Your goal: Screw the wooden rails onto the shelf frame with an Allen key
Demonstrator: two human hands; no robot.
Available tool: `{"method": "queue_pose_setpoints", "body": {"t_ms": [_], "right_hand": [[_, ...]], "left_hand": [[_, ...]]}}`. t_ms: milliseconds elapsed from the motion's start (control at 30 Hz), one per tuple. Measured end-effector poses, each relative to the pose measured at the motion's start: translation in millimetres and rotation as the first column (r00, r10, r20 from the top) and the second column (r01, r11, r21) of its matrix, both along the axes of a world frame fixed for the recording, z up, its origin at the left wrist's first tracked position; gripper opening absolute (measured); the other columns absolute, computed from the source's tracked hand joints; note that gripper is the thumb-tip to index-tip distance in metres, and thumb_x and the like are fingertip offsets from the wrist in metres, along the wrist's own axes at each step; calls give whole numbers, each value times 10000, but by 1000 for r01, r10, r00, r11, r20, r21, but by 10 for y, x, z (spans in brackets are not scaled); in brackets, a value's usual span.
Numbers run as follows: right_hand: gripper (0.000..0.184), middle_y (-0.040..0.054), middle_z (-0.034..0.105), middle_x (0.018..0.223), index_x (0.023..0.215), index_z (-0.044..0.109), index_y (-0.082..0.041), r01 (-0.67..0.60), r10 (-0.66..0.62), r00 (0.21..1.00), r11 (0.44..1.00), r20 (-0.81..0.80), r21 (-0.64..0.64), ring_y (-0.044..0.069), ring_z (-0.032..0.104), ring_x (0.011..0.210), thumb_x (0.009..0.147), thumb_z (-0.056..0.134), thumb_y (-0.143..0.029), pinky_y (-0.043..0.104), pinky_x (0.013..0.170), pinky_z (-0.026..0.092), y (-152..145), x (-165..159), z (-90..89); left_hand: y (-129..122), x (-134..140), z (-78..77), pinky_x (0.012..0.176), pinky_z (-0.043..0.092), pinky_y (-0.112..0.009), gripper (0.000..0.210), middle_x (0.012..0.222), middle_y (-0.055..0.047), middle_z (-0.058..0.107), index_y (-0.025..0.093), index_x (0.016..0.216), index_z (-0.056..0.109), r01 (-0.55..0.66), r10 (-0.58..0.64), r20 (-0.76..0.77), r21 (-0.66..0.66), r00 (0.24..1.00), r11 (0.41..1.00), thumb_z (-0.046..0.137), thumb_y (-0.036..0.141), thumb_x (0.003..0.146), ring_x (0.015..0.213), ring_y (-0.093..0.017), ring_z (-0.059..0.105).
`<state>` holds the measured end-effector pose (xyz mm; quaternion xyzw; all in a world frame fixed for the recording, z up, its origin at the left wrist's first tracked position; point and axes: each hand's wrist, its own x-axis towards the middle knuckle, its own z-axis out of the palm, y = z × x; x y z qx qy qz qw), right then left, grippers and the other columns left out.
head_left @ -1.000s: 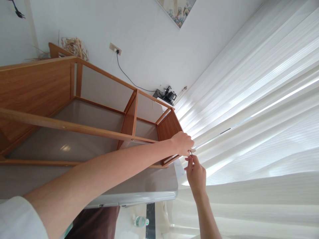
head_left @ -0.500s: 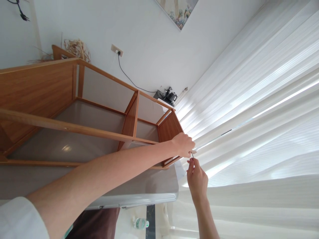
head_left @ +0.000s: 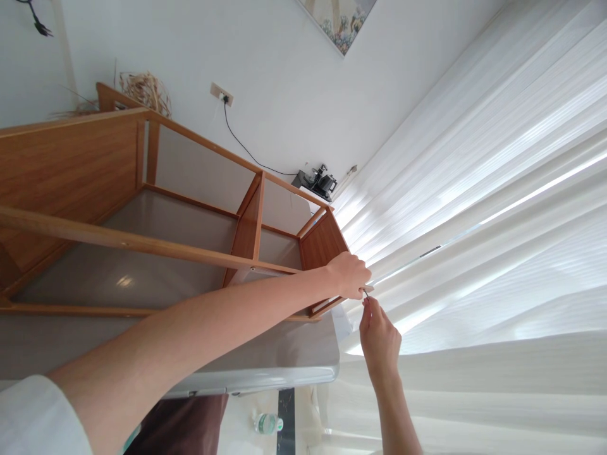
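Note:
A brown wooden frame with panels and rails rests on a grey tabletop. My left arm reaches across it, and my left hand is closed at its far right corner. A small pale end piece juts from under those fingers; the grip itself is partly hidden. Just below, my right hand pinches a thin dark rod, like a hex key, its tip against that end piece.
White curtains hang close on the right. Behind the frame, a black kettle stands on a tray, with a cord running to a wall socket. Dried stalks lie at the back left. A plastic bottle is on the floor below.
My right hand has shifted slightly right and turned, and the rod now slants more. My left hand stays at the frame's corner.

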<state>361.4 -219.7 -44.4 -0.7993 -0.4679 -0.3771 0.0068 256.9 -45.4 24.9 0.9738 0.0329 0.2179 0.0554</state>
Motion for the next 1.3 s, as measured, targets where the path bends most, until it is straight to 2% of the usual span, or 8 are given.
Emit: {"method": "queue_pose_setpoints", "body": {"t_ms": [100, 233, 467, 800, 1133, 1233, 1300], "right_hand": [[208, -17, 673, 739, 1044, 641, -201, -15, 16, 992, 1000, 124, -7, 56, 414, 430, 988, 443, -174, 220, 466, 180, -19, 29, 13], [288, 15, 710, 858, 1103, 648, -201, -16, 24, 969, 999, 245, -34, 50, 468, 464, 940, 446, -75, 227, 481, 210, -60, 64, 20], [396, 56, 717, 1025, 1194, 623, -214, 25, -6, 967, 997, 255, -70, 75, 523, 521, 920, 383, -59, 246, 503, 254, -92, 87, 13], [400, 43, 708, 1107, 1202, 626, -231, 10, 9, 965, 997, 262, -74, 83, 528, 540, 931, 376, -75, 264, 528, 284, -91, 157, 4], [283, 3, 705, 807, 1120, 646, -211, 1, 0, 998, 1000, 67, -9, 68, 470, 451, 1005, 388, -216, 243, 475, 203, -19, 15, 20], [320, 4, 694, 735, 1079, 635, -214, 13, -12, 990, 1000, -141, 6, 107, 537, 484, 1022, 342, -331, 236, 476, 221, 10, -40, 45], [330, 3, 720, 800, 1050, 604, -222, -8, 11, 933, 1000, -359, 11, 115, 590, 514, 1019, 323, -393, 224, 487, 278, 33, -80, 74]], "left_hand": [[3, 5, -3, 627, 485, -344, 278, 867, -128, 725, 143, 923, 729, 1, -1, 0, 2, 1000, 1000, 605, 364, 809, 821, -283, 686], [4, 11, -8, 610, 480, -339, 275, 863, -126, 724, 141, 921, 728, 2, -2, -1, 3, 1000, 1000, 603, 357, 806, 819, -283, 687], [10, 24, -20, 608, 480, -348, 285, 873, -128, 724, 141, 937, 725, 9, -9, 9, 0, 1000, 1000, 601, 361, 805, 838, -295, 685], [12, 33, -26, 644, 491, -356, 275, 878, -132, 724, 143, 919, 731, 8, -8, 9, -10, 1000, 1000, 602, 358, 806, 845, -293, 682], [14, 28, -19, 636, 489, -361, 273, 862, -124, 722, 144, 909, 727, 7, -7, 9, -10, 1000, 1000, 602, 362, 804, 848, -300, 682], [14, 26, -15, 644, 491, -357, 282, 862, -124, 722, 144, 917, 727, 8, -8, 7, -11, 1000, 1000, 597, 373, 816, 862, -298, 682], [13, 26, -13, 649, 491, -351, 281, 868, -126, 723, 143, 915, 728, 9, -9, 4, -13, 1000, 1000, 600, 373, 818, 868, -293, 681]]}}
